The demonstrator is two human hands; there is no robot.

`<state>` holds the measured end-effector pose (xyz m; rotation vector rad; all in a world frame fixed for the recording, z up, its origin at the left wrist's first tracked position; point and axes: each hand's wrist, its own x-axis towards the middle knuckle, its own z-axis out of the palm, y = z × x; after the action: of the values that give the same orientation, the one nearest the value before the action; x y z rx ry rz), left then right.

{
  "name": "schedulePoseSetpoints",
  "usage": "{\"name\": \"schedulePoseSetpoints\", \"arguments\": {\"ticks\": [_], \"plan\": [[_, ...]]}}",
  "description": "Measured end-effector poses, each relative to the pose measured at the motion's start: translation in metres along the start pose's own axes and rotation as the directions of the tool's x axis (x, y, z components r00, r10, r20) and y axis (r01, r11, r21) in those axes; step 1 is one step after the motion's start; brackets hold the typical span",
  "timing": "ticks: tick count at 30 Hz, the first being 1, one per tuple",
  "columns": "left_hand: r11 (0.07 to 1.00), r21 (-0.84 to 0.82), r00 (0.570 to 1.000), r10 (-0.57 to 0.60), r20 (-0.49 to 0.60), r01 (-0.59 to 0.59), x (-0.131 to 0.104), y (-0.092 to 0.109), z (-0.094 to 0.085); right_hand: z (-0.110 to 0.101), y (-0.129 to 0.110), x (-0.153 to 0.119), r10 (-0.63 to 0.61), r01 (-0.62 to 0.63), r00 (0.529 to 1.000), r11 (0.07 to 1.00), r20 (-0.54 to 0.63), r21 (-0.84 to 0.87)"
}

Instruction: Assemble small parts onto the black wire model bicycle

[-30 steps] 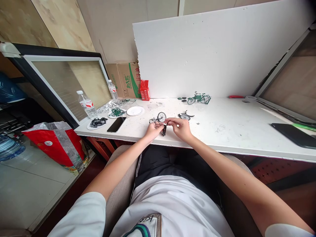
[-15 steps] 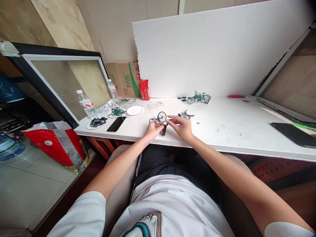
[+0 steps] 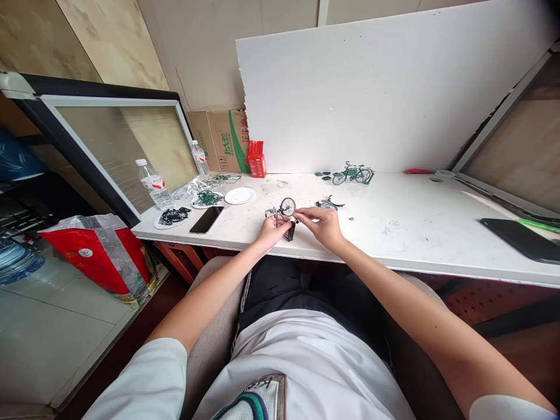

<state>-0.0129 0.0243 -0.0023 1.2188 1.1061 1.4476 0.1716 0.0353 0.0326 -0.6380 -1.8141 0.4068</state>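
Nearer me than the green bicycle (image 3: pixel 352 173), my left hand (image 3: pixel 273 233) holds a part-built bicycle (image 3: pixel 280 212), one wheel (image 3: pixel 287 206) seemingly on; my right hand (image 3: pixel 324 225) pinches narrowly there (gripping what, I can't tell); loose parts (image 3: pixel 328 204) remain.

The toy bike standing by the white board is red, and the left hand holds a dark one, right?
Not red: the head view shows the toy bike by the white board is green. The left hand does hold a dark one.
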Motion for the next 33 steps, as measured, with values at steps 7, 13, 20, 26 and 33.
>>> {"name": "schedulePoseSetpoints", "arguments": {"ticks": [7, 13, 20, 26, 33], "plan": [[0.999, 0.022, 1.000, -0.024, 0.016, 0.023, 0.002, -0.002, -0.002, 0.000, 0.007, 0.000, 0.071, -0.070, 0.996, 0.997, -0.053, 0.031], [0.999, 0.044, 1.000, -0.003, 0.004, 0.003, -0.001, 0.002, -0.001, -0.003, 0.010, 0.000, -0.058, 0.057, 0.998, 0.997, -0.023, -0.049], [1.000, -0.003, 1.000, -0.019, -0.004, 0.019, -0.002, 0.005, 0.001, 0.002, -0.001, -0.002, -0.061, 0.066, 0.992, 0.997, 0.114, -0.041], [0.999, -0.018, 0.999, -0.050, 0.007, 0.050, -0.003, 0.008, 0.002, 0.005, 0.001, -0.004, 0.005, -0.006, 0.997, 1.000, 0.078, 0.023], [0.999, 0.004, 0.999, -0.040, 0.004, 0.040, -0.003, 0.008, 0.001, 0.002, 0.004, -0.001, 0.081, -0.083, 0.996, 0.996, 0.040, 0.041]]}}
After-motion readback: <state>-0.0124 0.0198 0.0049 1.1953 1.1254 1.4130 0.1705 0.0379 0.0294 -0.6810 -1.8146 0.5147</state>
